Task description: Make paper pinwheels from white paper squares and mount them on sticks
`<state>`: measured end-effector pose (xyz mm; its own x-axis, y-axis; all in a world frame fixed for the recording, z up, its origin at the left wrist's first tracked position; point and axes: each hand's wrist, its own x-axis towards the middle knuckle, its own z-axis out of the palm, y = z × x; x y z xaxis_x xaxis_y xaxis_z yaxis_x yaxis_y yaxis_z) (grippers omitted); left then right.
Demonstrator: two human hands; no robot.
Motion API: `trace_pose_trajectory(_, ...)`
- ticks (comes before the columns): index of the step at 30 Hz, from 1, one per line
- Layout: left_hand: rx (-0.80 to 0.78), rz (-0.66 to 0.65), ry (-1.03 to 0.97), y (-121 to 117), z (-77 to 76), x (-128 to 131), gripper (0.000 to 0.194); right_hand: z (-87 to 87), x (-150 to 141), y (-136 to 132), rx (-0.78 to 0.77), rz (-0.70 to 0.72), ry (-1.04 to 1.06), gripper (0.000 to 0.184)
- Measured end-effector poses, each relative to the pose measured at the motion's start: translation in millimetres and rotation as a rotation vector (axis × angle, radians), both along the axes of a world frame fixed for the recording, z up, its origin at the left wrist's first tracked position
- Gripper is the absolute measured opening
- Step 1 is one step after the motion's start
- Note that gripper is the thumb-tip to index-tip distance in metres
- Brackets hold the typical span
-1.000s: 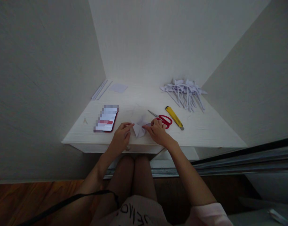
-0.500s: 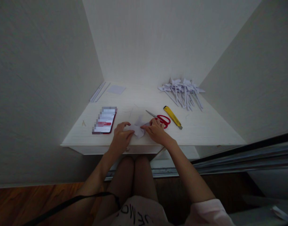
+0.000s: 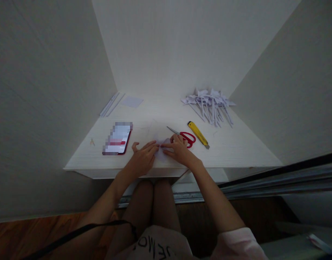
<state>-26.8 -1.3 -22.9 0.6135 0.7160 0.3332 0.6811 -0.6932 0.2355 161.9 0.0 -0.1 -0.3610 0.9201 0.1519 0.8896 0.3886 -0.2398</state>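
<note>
A small folded white paper piece (image 3: 162,148) lies near the front edge of a white desk (image 3: 236,151). My left hand (image 3: 142,157) rests on its left side, fingers stretched out flat and pressing down. My right hand (image 3: 178,150) presses on its right side with fingertips meeting the left hand's. Most of the paper is hidden beneath both hands.
A phone (image 3: 117,139) lies left of my hands. Red-handled scissors (image 3: 184,136) and a yellow utility knife (image 3: 198,134) lie just right of them. A heap of folded paper pieces (image 3: 209,104) sits at the back right, paper strips (image 3: 111,103) and a paper square (image 3: 132,102) at the back left.
The paper, earlier raised and held between both hands, is now flattened on the desk. Both hands have come together over it with fingers spread flat.
</note>
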Motion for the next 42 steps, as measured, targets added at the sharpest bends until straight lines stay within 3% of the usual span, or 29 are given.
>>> trace_pose_trajectory(10,0.002,0.058,-0.016,6.7,-0.5,7.4,0.039,-14.4,-13.8,-10.4,0.140,-0.041,-0.003,0.020)
trace_pose_trajectory(20,0.044,0.024,0.093,16.3,3.1,9.9,0.043,-21.2,-13.7,-12.8,0.308,-0.067,-0.090,0.013)
trace_pose_trajectory(25,0.036,0.025,0.085,14.8,4.8,11.0,0.043,-28.3,-11.4,-12.3,0.328,-0.238,0.094,0.011)
trace_pose_trajectory(29,0.063,0.023,0.087,12.4,2.3,9.5,0.042,-28.4,-5.7,-18.2,0.316,-0.415,0.275,0.031)
trace_pose_trajectory(31,0.082,0.023,0.095,11.4,1.2,8.6,0.039,-24.3,-2.3,-24.5,0.313,-0.389,0.270,0.032)
trace_pose_trajectory(38,0.091,0.026,0.106,10.2,4.5,9.0,0.034,-9.3,3.5,-37.5,0.286,-0.073,-0.011,0.044)
trace_pose_trajectory(42,0.088,0.034,0.096,9.6,6.4,10.8,0.034,-13.8,4.1,-36.7,0.241,-0.079,-0.069,0.033)
